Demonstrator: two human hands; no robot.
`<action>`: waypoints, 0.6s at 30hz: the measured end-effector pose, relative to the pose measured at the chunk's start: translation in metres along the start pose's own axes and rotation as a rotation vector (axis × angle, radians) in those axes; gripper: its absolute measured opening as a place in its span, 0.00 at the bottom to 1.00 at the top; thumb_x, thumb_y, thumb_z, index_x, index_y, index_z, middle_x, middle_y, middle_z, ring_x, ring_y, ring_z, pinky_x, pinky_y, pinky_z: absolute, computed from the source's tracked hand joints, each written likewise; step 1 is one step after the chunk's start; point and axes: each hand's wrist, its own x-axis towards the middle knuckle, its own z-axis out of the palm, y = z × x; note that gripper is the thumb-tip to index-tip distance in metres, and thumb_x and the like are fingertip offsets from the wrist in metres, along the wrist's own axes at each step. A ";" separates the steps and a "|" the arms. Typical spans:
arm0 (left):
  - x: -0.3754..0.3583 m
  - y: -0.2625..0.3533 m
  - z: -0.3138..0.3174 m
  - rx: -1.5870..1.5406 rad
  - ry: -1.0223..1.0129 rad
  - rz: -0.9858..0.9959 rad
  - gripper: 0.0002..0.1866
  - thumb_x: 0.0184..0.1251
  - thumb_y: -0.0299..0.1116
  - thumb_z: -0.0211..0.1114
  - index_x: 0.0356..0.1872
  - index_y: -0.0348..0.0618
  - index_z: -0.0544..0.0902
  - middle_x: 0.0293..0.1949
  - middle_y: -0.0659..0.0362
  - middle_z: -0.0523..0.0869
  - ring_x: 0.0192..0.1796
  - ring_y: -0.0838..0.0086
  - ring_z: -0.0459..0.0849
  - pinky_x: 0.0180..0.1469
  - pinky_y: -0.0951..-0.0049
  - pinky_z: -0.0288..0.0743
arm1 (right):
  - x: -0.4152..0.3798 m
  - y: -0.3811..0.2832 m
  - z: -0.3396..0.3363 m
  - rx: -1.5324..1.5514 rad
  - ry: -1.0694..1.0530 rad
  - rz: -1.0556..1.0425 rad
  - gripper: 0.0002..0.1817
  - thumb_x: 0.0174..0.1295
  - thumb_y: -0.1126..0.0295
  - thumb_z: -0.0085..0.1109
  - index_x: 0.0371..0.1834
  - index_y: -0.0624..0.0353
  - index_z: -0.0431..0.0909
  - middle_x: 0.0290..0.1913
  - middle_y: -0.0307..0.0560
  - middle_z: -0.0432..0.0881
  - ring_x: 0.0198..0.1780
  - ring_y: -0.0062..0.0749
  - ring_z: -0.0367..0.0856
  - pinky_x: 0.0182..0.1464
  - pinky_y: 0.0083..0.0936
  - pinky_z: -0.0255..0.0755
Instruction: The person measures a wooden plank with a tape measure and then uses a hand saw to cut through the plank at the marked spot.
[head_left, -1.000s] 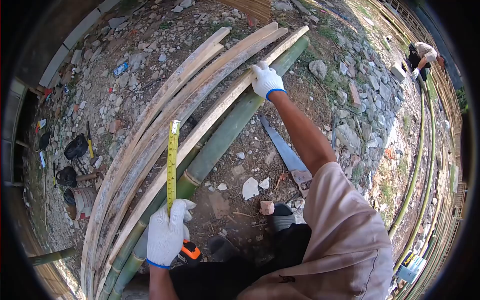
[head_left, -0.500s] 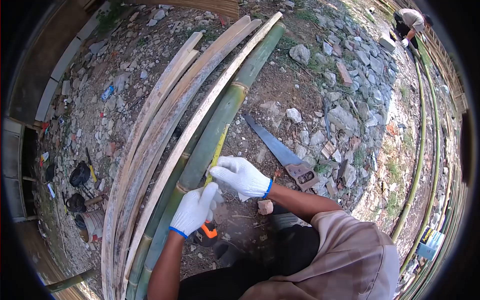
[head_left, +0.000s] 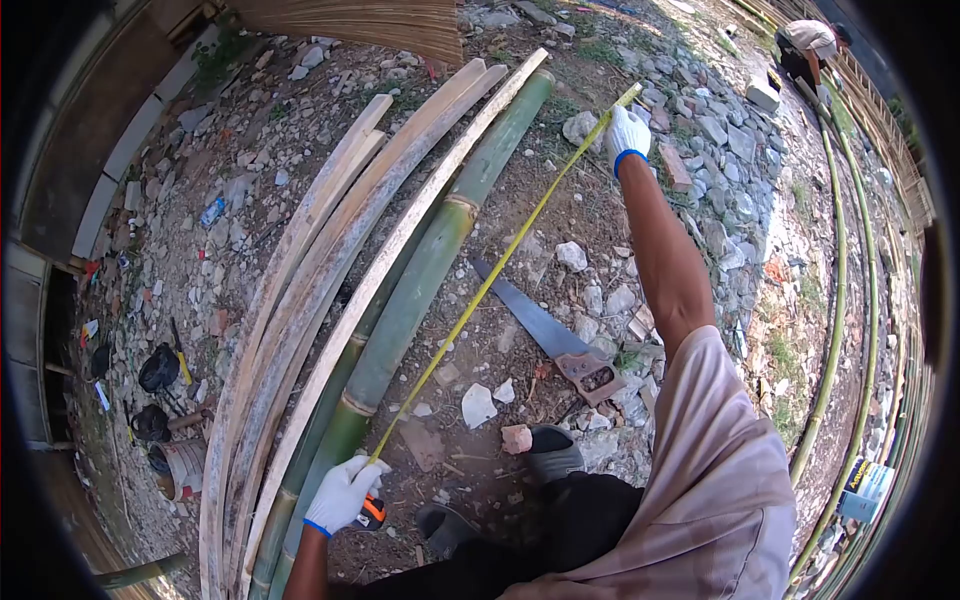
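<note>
Yellow tape (head_left: 501, 263) pulled out, clamps left fingers (head_left: 366, 470) on case (head_left: 372, 514) near bottom, right fingers (head_left: 624, 115) on tape's end, upper right.

You have daylight here, soft and even over the middle of your view, where the bamboo pole (head_left: 410, 300), the timber strips (head_left: 300, 250) and the rubble-strewn ground (head_left: 510, 350) sit in open shade. To your right the light turns harsh: a sunlit strip of ground (head_left: 780, 330) glares pale, close to washed out, beside the duller grey stones. Your dark trousers (head_left: 560, 540) sink into near-black with little detail. The wide lens bows straight lines, bending the strips and the far poles (head_left: 832, 350), and a black ring closes off the corners. The centre looks fairly crisp; towards the rim, detail softens and smears.
</note>
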 end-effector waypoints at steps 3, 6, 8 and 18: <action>-0.023 -0.006 -0.004 -0.008 0.148 0.003 0.14 0.82 0.36 0.58 0.46 0.36 0.88 0.27 0.64 0.81 0.28 0.81 0.80 0.34 0.77 0.75 | 0.024 0.027 0.005 -0.111 0.115 0.042 0.22 0.73 0.54 0.59 0.53 0.62 0.88 0.42 0.46 0.90 0.37 0.32 0.85 0.43 0.30 0.77; -0.026 0.014 -0.014 -0.081 0.199 0.029 0.15 0.84 0.35 0.57 0.45 0.36 0.88 0.26 0.64 0.82 0.26 0.82 0.79 0.31 0.76 0.74 | -0.012 0.036 0.031 0.271 -0.116 0.104 0.25 0.76 0.48 0.56 0.59 0.57 0.86 0.47 0.45 0.91 0.41 0.36 0.86 0.48 0.32 0.79; -0.023 0.051 -0.018 -0.102 0.146 0.022 0.15 0.84 0.36 0.56 0.45 0.36 0.88 0.25 0.64 0.82 0.25 0.82 0.79 0.30 0.76 0.73 | -0.083 -0.003 0.037 0.433 -0.363 0.326 0.29 0.78 0.45 0.53 0.68 0.56 0.80 0.58 0.47 0.88 0.51 0.37 0.86 0.57 0.35 0.78; 0.044 0.124 0.011 -0.118 -0.126 0.012 0.24 0.86 0.49 0.56 0.47 0.34 0.85 0.23 0.62 0.81 0.23 0.77 0.80 0.29 0.72 0.79 | -0.236 0.001 0.078 0.822 -0.532 0.800 0.27 0.81 0.47 0.48 0.71 0.54 0.73 0.62 0.48 0.85 0.57 0.40 0.87 0.58 0.42 0.82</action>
